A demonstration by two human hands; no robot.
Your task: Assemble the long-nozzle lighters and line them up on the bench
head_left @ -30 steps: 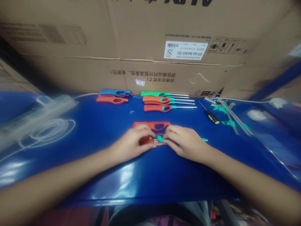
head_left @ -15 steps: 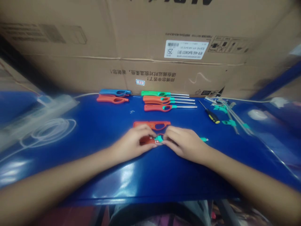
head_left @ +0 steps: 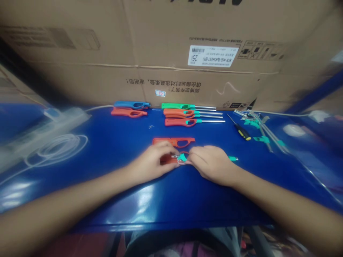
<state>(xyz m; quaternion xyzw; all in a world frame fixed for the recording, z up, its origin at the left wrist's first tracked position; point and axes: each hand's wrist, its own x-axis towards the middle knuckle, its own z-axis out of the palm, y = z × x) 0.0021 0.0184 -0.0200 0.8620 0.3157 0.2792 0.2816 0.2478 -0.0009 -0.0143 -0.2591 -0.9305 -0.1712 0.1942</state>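
Near the middle of the blue table, my left hand (head_left: 154, 162) grips the left part of an open red lighter casing (head_left: 168, 160). Its thumb and fingers sit on either side of the casing. A teal trigger piece (head_left: 182, 157) shows in the casing between my hands. My right hand (head_left: 210, 163) is closed at the casing's right part, fingertips beside the teal piece; they hide what they pinch. A teal tip (head_left: 233, 159) sticks out beyond my right hand. Just behind my hands lies another red casing half (head_left: 174, 141).
Assembled lighters (head_left: 184, 122) lie at the back, with blue and red casings (head_left: 129, 112) to their left. Small screws (head_left: 151, 126), a screwdriver (head_left: 242, 132), metal rods with teal parts (head_left: 264, 130) and a coiled cable (head_left: 59, 148) surround the work. A cardboard box (head_left: 107, 78) stands behind.
My right hand's fingers have curled in closer together beside the teal piece. My left hand keeps nearly the same place on the casing.
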